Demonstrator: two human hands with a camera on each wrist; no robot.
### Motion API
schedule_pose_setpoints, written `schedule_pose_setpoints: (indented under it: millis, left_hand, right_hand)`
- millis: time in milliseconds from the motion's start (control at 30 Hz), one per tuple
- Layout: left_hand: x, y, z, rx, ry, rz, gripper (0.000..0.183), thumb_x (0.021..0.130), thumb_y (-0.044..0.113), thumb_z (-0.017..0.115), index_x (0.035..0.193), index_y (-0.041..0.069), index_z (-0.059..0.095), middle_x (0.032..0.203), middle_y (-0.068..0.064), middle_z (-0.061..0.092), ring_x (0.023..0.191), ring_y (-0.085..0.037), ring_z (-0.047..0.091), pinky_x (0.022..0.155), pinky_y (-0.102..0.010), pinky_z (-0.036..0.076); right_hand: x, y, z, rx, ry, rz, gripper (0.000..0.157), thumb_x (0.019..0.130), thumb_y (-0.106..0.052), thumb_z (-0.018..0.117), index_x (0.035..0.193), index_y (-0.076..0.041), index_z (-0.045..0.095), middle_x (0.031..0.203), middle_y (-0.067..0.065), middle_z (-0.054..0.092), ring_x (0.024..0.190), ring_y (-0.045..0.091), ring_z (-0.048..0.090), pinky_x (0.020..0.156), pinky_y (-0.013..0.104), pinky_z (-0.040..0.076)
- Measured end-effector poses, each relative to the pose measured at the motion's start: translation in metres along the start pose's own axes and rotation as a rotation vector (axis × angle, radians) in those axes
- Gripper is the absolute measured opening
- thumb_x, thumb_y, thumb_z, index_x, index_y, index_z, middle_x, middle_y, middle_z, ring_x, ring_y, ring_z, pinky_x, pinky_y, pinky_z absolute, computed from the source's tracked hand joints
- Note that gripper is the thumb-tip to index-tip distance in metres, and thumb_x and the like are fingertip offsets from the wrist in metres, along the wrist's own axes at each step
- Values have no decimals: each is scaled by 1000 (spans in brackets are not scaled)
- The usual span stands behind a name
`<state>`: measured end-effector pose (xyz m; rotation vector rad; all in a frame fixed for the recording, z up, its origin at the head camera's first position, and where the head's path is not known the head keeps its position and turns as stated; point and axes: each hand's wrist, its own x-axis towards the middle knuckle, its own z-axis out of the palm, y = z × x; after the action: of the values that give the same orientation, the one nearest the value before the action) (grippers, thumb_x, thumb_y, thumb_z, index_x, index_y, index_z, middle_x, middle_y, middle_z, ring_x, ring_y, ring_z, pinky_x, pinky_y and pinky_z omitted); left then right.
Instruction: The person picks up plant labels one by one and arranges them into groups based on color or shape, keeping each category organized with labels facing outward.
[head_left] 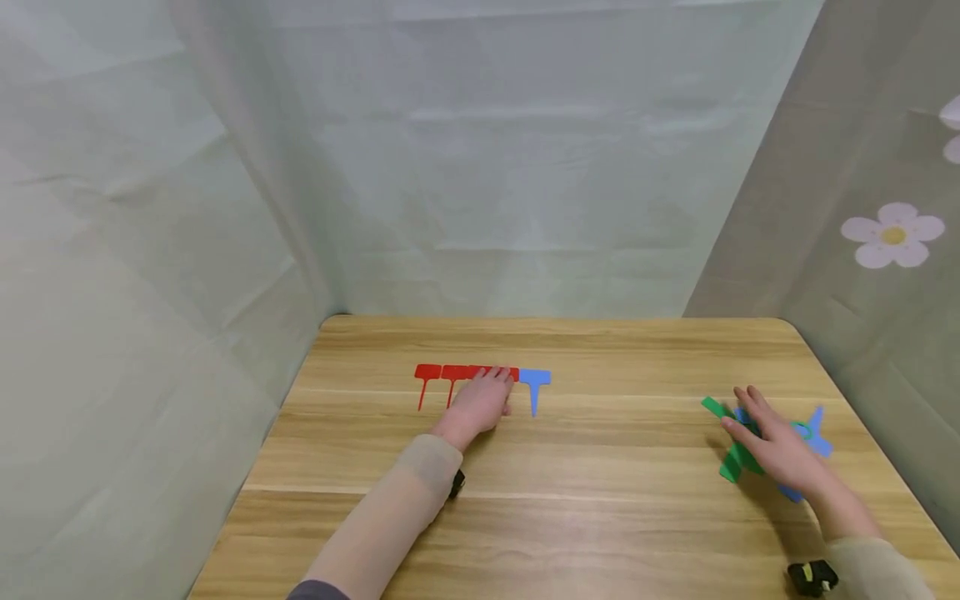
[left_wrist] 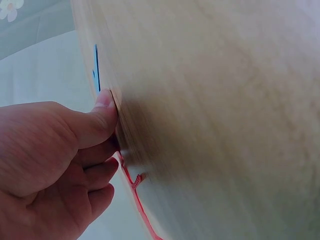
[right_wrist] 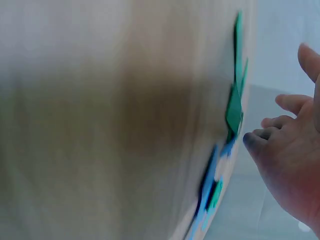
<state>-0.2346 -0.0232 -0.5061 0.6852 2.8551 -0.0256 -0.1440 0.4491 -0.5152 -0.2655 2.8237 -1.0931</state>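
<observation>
A row of red T-shaped plant labels (head_left: pixel 428 372) lies on the wooden table, heads side by side and stems toward me. A blue T-shaped label (head_left: pixel 535 377) continues the row at its right end. My left hand (head_left: pixel 480 404) rests its fingertips on the red heads beside the blue label and hides part of them. In the left wrist view, its thumb (left_wrist: pixel 104 105) touches down close to the blue label. My right hand (head_left: pixel 783 450) hovers, fingers spread, over a loose pile of green labels (head_left: pixel 731 463) and blue labels (head_left: pixel 817 442), partly covering it.
The wooden table (head_left: pixel 585 517) has rounded far corners. Pale cloth (head_left: pixel 525 183) hangs behind it and along the sides, with flower prints (head_left: pixel 892 236) on the right. A dark wrist device (head_left: pixel 812 577) shows at my right sleeve.
</observation>
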Motion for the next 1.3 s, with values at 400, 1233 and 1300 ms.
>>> schedule_pose_setpoints:
  millis: [400, 1233, 1300]
  left_hand:
    - [0, -1, 0, 17, -13, -2, 61, 107, 27, 68, 160, 3, 49, 168, -13, 43, 158, -30, 35, 129, -44, 27]
    - [-1, 1, 1, 48, -20, -3, 60, 107, 28, 68, 160, 4, 50, 168, -12, 43, 158, -29, 36, 129, -44, 27]
    - [-1, 1, 1, 52, -20, -1, 61, 107, 28, 68, 160, 4, 50, 168, -12, 44, 157, -30, 36, 129, -44, 27]
  right_hand:
    - [13, -25, 24, 6, -99, -15, 86, 112, -41, 57, 172, -5, 8, 173, 34, -7, 149, 71, 8, 106, 89, 21]
    - [14, 17, -53, -410, -130, -3, 67, 89, -11, 84, 146, 9, 56, 151, 55, 24, 139, 81, 10, 96, 94, 27]
    - [16, 19, -51, -458, -127, 10, 68, 87, -15, 86, 144, 9, 58, 148, 55, 28, 136, 81, 15, 98, 92, 29]
